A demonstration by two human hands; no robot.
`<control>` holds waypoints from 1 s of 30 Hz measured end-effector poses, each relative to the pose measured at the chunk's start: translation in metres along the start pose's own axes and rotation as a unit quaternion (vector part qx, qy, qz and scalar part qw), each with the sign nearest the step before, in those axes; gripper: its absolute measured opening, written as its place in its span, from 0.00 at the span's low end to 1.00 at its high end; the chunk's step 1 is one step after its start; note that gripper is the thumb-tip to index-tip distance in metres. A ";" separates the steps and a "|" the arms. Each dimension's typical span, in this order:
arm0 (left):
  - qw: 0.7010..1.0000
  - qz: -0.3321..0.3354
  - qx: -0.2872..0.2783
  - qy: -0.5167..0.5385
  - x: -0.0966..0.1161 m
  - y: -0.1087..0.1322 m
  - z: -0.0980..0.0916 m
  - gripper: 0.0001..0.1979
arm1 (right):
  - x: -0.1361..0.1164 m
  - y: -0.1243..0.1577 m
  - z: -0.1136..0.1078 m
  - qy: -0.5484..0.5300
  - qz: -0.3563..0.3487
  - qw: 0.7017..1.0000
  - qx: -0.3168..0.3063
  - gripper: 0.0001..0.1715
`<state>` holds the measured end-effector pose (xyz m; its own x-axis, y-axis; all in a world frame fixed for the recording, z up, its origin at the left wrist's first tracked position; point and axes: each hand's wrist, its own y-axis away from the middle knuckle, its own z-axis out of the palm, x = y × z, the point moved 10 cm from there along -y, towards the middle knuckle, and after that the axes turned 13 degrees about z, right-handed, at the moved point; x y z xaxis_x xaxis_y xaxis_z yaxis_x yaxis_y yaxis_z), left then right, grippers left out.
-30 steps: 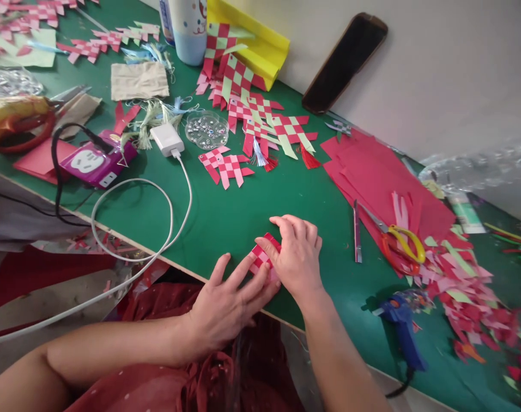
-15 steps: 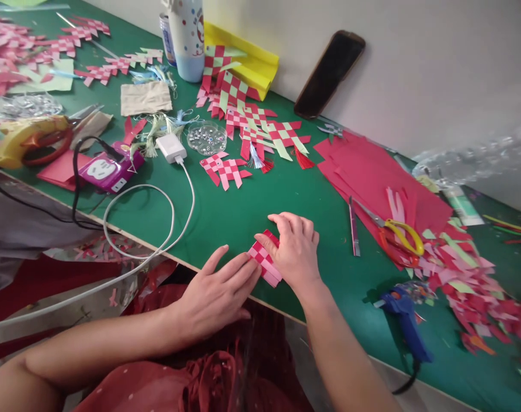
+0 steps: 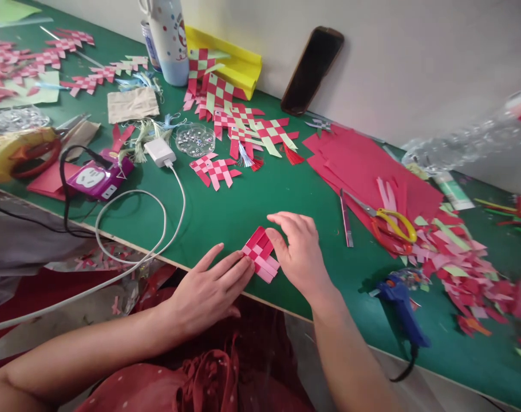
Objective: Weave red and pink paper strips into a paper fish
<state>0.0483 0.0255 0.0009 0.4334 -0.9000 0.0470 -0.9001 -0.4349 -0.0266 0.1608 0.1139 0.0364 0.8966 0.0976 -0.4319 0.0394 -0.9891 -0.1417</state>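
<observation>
A small woven paper square (image 3: 260, 252) in red and pink strips lies on the green table near its front edge. Flat on its left corner rest the stretched fingertips of my left hand (image 3: 220, 286), pinning it down; the little finger is spread away. My right hand (image 3: 299, 249) is at the square's right side, fingers curved and apart, thumb by the upper right strips. Its palm hides part of the table, and I see nothing gripped in it. Beyond lies a pair of finished woven paper fish (image 3: 215, 170) in red and pink.
To the right are tweezers (image 3: 346, 220), scissors (image 3: 393, 226), red paper sheets (image 3: 367, 171), paper scraps (image 3: 462, 274) and a blue glue gun (image 3: 402, 306). A white cable (image 3: 164, 212) loops at left, near a purple power socket (image 3: 99, 177). A bottle (image 3: 168, 46) stands behind.
My right hand has drawn back slightly from the woven square, its thumb moving off the top, so more of the red strips shows. The left fingers stay on it. The view has shifted a little.
</observation>
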 end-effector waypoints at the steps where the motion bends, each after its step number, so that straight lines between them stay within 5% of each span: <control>1: 1.000 0.002 -0.001 -0.001 0.000 0.000 0.001 0.43 | -0.002 0.007 -0.005 -0.011 -0.017 1.000 0.000 0.17; 5: 1.000 0.003 0.010 -0.001 0.001 0.002 0.002 0.43 | -0.009 0.047 -0.012 -0.013 -0.059 0.998 -0.011 0.11; 11: 1.000 -0.004 0.017 0.003 -0.001 0.000 -0.003 0.37 | -0.006 0.085 -0.017 -0.013 -0.034 0.999 0.025 0.09; 30: 1.000 0.027 0.000 0.013 -0.001 0.000 -0.006 0.43 | -0.003 0.088 -0.015 -0.013 -0.031 0.998 0.057 0.05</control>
<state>0.0473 0.0263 0.0069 0.3823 -0.9213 0.0710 -0.9224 -0.3851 -0.0299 0.1684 0.0253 0.0382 0.8817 0.1630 -0.4427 0.0434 -0.9625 -0.2679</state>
